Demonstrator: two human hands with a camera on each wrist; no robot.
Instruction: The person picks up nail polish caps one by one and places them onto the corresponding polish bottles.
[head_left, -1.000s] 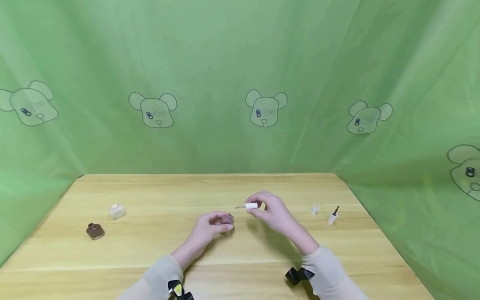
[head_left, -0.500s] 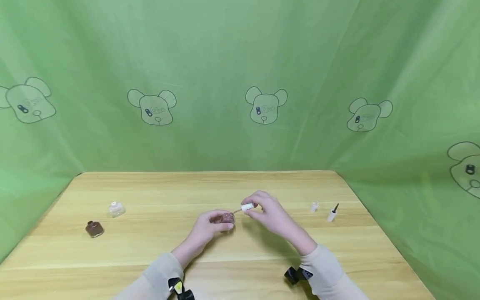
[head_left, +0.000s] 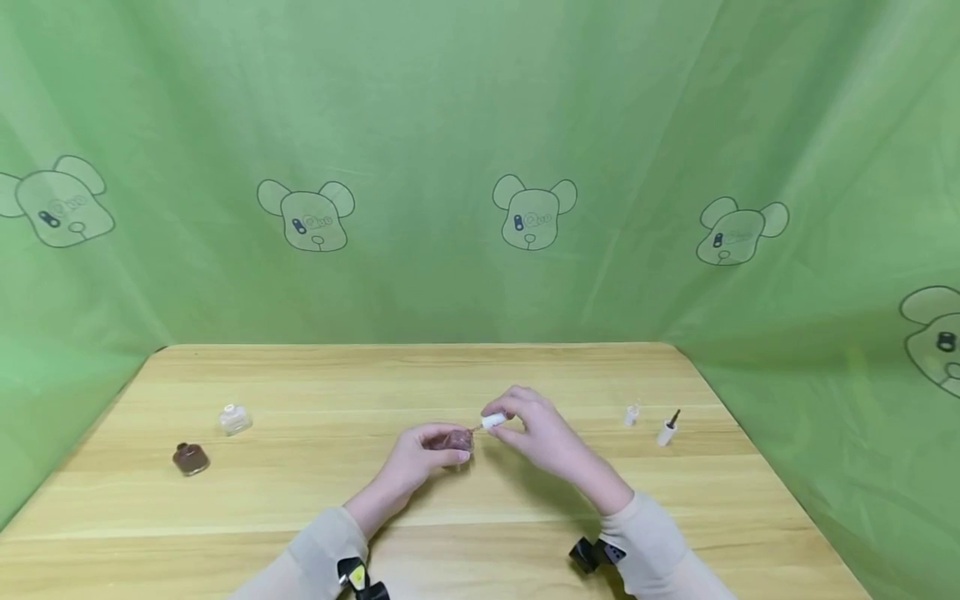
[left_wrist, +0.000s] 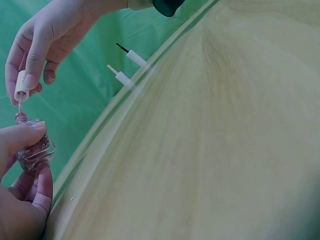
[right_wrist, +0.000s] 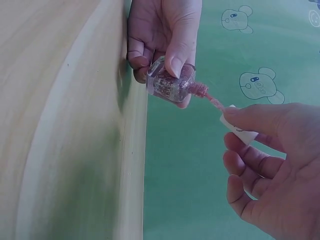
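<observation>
My left hand (head_left: 412, 457) grips a small glass nail polish bottle (right_wrist: 170, 84) with pinkish glitter polish, tilted so its threaded neck points toward my right hand. Thumb and fingers of my right hand (head_left: 536, 425) pinch the white nail polish cap (right_wrist: 240, 129). The cap's brush (right_wrist: 215, 102), coated pink, has its tip in the bottle's mouth, while most of the stem shows between cap and neck. In the left wrist view the cap (left_wrist: 21, 86) sits just above the bottle (left_wrist: 36, 150).
On the wooden table (head_left: 300, 533), a dark brown polish bottle (head_left: 191, 459) and a clear bottle (head_left: 236, 419) stand uncapped at left. At right, two white caps, one with a pale brush (head_left: 632, 414) and one with a dark brush (head_left: 667, 432), stand brush up. A green curtain (head_left: 420, 275) surrounds the table.
My right hand has moved slightly left and lower, bringing the brush from beside the bottle into its mouth. The left hand keeps its grip on the bottle almost in place.
</observation>
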